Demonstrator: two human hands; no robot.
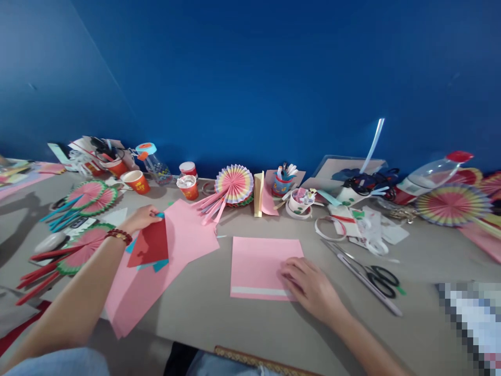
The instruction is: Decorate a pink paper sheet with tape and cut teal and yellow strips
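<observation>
My right hand (311, 284) lies flat with fingers stretched on the right edge of a pink paper sheet (260, 263) that has a folded strip along its near edge. My left hand (141, 218), with a bead bracelet on the wrist, pinches the top corner of a red paper sheet (151, 245). That red sheet lies on blue sheets and on a pile of large pink sheets (176, 250) at the left.
Black-handled scissors (376, 277) and a ruler lie right of my right hand. Folded paper fans (234, 184), orange paper cups (188, 187), a pen cup (282, 183), tape rings and a plastic bottle (434, 175) crowd the table's back by the blue wall.
</observation>
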